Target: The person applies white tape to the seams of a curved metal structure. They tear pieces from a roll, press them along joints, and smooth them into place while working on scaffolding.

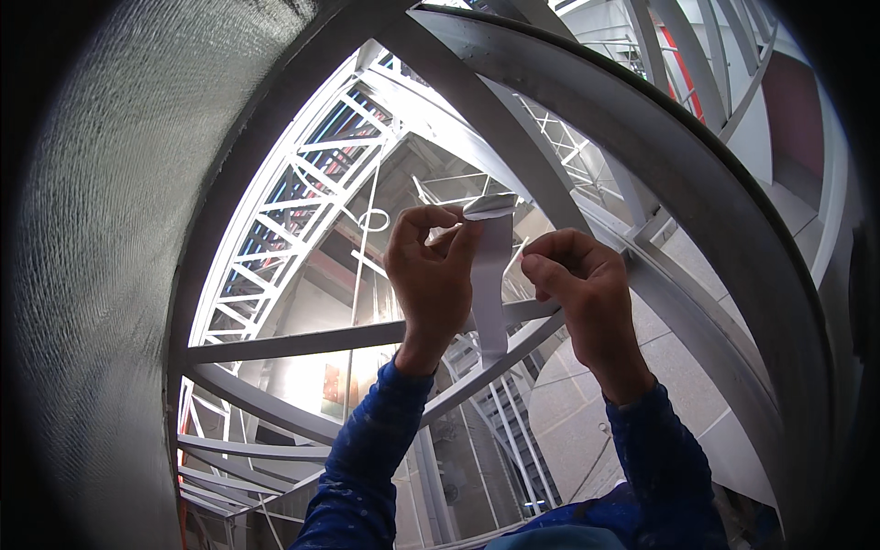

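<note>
Between my two raised hands hangs a long strip of tape (493, 275), pale grey along its length, with a shiny silvery, curled upper end. My left hand (429, 261) pinches the strip near that end between thumb and fingers. Just to the right of the strip is my right hand (579, 280), closed in a pinch with thumb against fingertips. Whatever those fingertips hold, if anything, is too small to make out. The strip's lower end dangles free in front of a grey metal bar. Blue, paint-spotted sleeves cover both forearms.
A silvery foil-faced surface (119, 238) rises on the left. Grey metal beams (302, 344) cross below my hands, and a large curved beam (715, 202) arches on the right. White trusswork (275, 238) and a tiled floor (587, 403) lie far below.
</note>
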`<state>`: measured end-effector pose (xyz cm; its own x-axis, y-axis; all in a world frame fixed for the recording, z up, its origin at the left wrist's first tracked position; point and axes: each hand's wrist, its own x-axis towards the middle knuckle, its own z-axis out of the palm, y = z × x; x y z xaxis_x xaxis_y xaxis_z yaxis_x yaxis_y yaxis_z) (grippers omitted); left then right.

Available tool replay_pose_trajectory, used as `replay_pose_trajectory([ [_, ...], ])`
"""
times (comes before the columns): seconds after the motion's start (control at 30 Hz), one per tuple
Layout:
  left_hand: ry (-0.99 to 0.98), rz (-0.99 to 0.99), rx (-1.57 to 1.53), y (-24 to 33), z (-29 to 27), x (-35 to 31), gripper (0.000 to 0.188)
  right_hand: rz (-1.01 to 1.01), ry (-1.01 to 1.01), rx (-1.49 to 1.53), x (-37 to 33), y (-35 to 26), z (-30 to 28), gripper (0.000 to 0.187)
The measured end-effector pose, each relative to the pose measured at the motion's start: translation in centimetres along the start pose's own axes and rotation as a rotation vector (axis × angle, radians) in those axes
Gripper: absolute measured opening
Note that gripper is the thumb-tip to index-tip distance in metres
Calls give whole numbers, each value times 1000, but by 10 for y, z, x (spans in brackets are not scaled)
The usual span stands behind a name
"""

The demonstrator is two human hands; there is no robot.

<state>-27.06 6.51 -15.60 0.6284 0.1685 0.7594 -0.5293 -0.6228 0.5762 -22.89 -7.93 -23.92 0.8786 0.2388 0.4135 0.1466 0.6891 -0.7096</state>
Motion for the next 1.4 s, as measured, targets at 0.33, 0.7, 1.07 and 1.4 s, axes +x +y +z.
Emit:
replay_pose_trajectory([
  [0.33,100,273,168,21,40,45,17,49,20,178,68,-47,24,31],
  [0.7,-219,49,-163,53,30,82,53,-220,-15,-17,87,-66,7,24],
  [1.07,-301,132,286,71,26,95,38,-318,-17,-286,84,-76,1,26],
  [1.4,-249,-251,-51,82,27,101,40,-209,-53,-158,77,-88,-7,25],
])
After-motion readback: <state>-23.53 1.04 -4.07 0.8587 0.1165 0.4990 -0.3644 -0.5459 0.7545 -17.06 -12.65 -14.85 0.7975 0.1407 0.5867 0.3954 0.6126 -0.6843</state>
